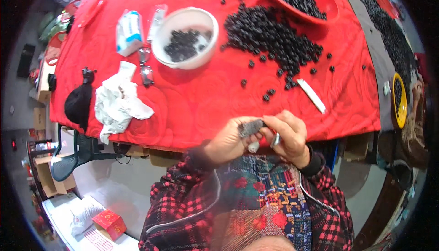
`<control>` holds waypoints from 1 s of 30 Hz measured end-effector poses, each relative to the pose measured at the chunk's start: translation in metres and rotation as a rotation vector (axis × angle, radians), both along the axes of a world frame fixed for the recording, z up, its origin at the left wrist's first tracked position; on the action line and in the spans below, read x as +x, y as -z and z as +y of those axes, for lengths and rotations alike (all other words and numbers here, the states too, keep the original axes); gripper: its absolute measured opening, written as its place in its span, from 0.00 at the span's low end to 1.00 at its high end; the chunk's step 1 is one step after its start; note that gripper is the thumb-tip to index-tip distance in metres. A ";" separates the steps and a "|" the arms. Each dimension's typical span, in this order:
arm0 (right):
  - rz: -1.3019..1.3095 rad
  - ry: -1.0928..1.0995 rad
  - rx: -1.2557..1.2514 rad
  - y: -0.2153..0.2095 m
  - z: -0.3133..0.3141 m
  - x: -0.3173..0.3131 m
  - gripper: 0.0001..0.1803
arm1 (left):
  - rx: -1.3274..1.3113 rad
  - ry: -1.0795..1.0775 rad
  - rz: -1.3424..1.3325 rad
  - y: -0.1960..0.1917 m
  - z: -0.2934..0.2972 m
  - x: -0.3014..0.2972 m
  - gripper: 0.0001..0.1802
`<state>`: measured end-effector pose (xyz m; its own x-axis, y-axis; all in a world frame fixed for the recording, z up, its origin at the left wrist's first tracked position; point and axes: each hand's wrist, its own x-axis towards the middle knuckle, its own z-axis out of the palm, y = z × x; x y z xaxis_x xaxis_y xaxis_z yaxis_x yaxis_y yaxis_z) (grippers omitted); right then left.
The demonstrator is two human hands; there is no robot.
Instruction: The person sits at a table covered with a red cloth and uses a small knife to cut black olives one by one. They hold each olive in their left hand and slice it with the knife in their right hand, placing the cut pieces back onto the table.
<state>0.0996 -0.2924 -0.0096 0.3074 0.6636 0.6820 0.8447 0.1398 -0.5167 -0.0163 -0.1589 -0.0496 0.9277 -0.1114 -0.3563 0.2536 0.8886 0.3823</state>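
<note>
- Low in the middle of the frame, the left hand pinched a small dark grey, rough-textured piece between thumb and fingers, just off the near edge of the tabletop.
- The piece looked oblong, dull and slightly blurred; its exact kind could not be told.
- The right hand was closed around a small silvery metal tool, its fingertips touching the right end of the dark piece.
- Both hands were close together above the person's plaid jacket.
- A red cloth covered the tabletop.
- In the upper middle, a loose heap of small black round fruits lay on the cloth, with strays scattered around it.
- A white bowl at upper centre-left held some of these fruits.
- A red bowl at the top right held more.
- A crumpled white cloth lay at the left, near the tabletop's edge.
- A white stick-shaped object lay right of centre.
</note>
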 end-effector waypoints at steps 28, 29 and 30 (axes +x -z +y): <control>0.237 0.194 -0.118 0.035 -0.027 0.014 0.02 | 1.904 -0.382 -0.229 -0.011 0.072 0.042 0.07; 0.240 0.191 -0.119 0.035 -0.026 0.013 0.02 | 1.912 -0.363 -0.235 -0.005 0.067 0.047 0.07; 0.239 0.188 -0.120 0.035 -0.025 0.012 0.02 | 1.920 -0.345 -0.241 0.000 0.063 0.052 0.08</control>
<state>0.1115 -0.3175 -0.0449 0.5744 0.6509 0.4964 0.7028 -0.0812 -0.7068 0.0355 -0.0958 -0.0496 0.8610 0.3693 0.3498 -0.0062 -0.6799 0.7332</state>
